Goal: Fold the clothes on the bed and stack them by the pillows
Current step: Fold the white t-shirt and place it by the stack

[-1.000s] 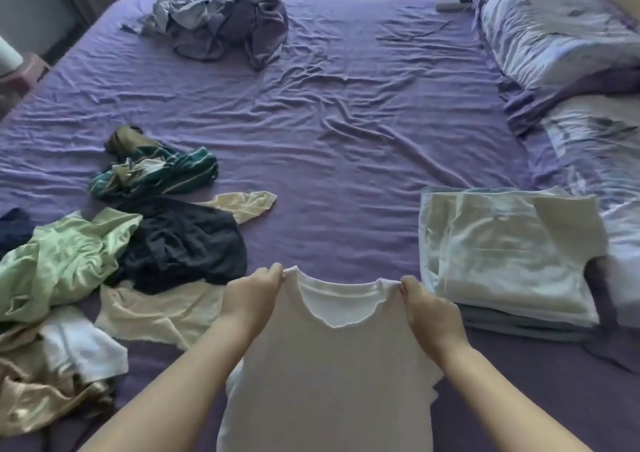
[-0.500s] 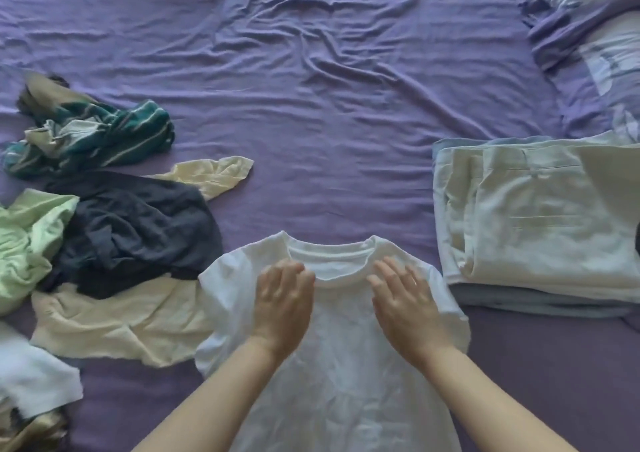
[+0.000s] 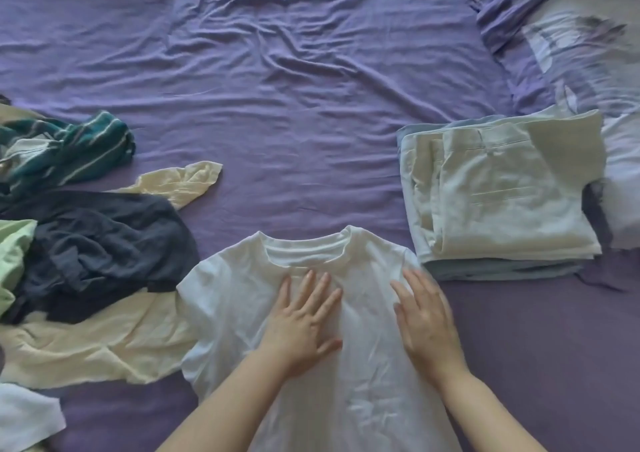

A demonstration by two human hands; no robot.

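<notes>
White T-shirt [image 3: 242, 299] now flat beside folded stack [image 3: 498, 195], no longer held up; left hand [image 3: 301, 323], right hand [image 3: 424, 320] flat, fingers spread, smoothing chest. Folding comes next.

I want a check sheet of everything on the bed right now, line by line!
Surface: wrinkled purple bed sheet.
Job's things: white cotton T-shirt spread flat; folded pale stack beside patterned pillows.
Clutter: unfolded dark navy garment, cream shirt, green striped top, light green garment.
Grippers: left hand and right hand flat on the T-shirt.
Cables: nothing seen.
Surroundings: nothing seen beyond the bed.
</notes>
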